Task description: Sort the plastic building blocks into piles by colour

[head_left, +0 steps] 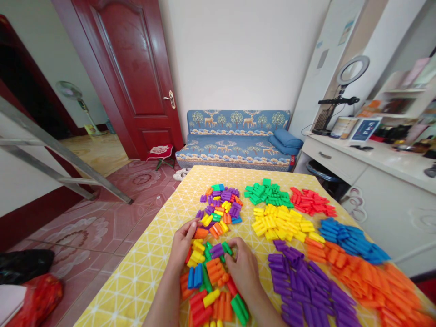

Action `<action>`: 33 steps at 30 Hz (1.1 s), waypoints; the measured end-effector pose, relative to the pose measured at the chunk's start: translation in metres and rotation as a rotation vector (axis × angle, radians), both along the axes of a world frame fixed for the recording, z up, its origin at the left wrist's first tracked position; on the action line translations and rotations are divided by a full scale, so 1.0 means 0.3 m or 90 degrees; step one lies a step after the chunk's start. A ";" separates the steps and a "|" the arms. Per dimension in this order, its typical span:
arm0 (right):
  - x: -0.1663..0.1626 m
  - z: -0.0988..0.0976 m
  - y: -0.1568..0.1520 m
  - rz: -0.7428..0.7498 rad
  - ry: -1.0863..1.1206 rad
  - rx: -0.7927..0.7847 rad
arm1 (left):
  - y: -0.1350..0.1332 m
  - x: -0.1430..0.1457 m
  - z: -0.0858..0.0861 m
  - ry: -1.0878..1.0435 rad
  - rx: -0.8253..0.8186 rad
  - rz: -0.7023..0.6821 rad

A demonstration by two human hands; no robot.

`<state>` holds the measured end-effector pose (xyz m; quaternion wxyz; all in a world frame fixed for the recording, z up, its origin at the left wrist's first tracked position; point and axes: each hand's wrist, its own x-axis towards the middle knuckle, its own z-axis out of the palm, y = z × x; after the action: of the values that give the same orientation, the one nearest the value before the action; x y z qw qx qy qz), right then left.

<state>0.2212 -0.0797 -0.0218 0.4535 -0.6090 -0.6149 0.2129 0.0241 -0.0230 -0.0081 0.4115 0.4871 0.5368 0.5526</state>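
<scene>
My left hand (184, 238) is at the left edge of a mixed heap of tube-shaped plastic blocks (225, 197). Its thumb and fingers are drawn together beside an orange block (201, 233); what lies between them is hidden. My right hand (243, 263) bends over a nearer mixed group, fingertips closed on a green block (226, 248). Just left of that is a purple block (216, 250). Below my hands lie orange blocks (214, 270), blue blocks (195, 275) and red blocks (199, 309).
Sorted piles cover the table's right side: green (267, 194), red (311, 202), yellow (281, 221), blue (350, 240), purple (303, 286) and orange (371, 277). Under them is a yellow patterned tablecloth (136, 277). A blue sofa (231, 145) and a white dresser (374, 181) stand beyond.
</scene>
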 end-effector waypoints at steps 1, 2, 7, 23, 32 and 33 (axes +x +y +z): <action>0.000 -0.002 -0.001 -0.015 0.025 -0.005 | 0.000 0.000 0.001 0.001 0.001 0.001; 0.001 -0.005 0.000 -0.032 0.051 -0.012 | 0.000 0.001 0.002 0.003 0.002 0.003; 0.007 0.003 0.000 -0.037 0.148 -0.004 | -0.002 0.004 0.009 0.001 0.001 0.010; 0.008 0.033 -0.021 0.056 0.386 -0.030 | 0.008 -0.007 -0.017 0.028 0.010 0.005; 0.377 0.260 0.223 -0.144 0.327 0.111 | 0.005 -0.003 -0.011 0.019 0.005 0.005; 0.451 0.259 0.283 -0.183 0.297 0.107 | 0.005 -0.003 -0.011 0.016 0.004 0.004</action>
<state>0.3564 0.0052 0.0559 0.6573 -0.5846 -0.4167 0.2293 0.0234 -0.0215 -0.0115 0.4014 0.4933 0.5421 0.5493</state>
